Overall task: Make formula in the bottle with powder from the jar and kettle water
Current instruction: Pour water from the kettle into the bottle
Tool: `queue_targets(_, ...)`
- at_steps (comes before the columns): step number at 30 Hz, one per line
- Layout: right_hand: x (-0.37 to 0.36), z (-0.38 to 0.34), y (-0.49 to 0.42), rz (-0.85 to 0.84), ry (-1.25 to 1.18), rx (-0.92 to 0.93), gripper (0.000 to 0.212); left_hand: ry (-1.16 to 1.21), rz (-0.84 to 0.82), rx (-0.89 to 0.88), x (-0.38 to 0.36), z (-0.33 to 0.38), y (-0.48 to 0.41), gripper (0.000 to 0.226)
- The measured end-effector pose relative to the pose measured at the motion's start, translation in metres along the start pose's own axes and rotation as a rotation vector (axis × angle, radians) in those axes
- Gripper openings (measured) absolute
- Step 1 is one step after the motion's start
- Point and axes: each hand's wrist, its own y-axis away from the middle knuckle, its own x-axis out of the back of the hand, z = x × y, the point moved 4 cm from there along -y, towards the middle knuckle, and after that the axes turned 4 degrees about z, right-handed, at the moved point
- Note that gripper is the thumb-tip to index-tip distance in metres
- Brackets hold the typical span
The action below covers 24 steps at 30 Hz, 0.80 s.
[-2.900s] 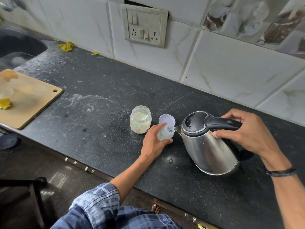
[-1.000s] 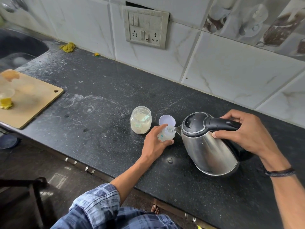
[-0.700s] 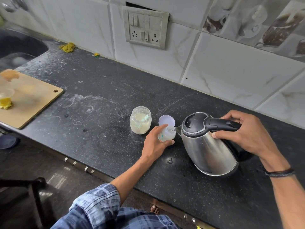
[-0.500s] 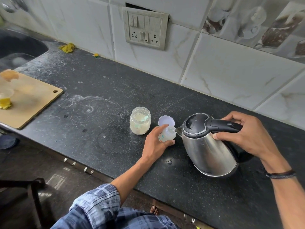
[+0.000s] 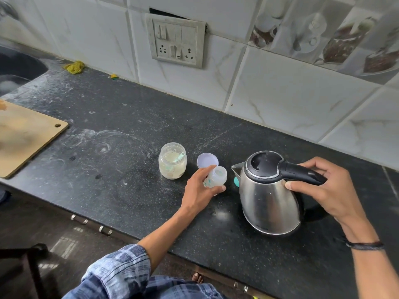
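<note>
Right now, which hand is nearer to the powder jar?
Left. The left hand grips the bottle just beside the jar, not touching it; the right hand is farther off, gripping the kettle beyond the bottle.

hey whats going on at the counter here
A person is making formula on a dark counter. Their left hand grips the small open bottle, and their right hand holds the steel kettle by its handle. The spout points toward the bottle, but no stream of water shows. The open jar of powder, with a scoop inside, stands to the left of the bottle. A pale round lid lies just behind the bottle.
</note>
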Motion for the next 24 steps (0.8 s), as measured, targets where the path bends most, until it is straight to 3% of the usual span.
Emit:
queue_targets(12, 0.018, 0.051, 0.067, 0.348, -0.244, -0.087, 0.032, -0.002, -0.041, -0.017, -0.011, -0.002, 0.004, 0.062)
queue_targets(24, 0.023, 0.081, 0.119, 0.777, -0.197, -0.232, 0.055, -0.001, -0.058, -0.023, -0.017, -0.009, 0.007, 0.064)
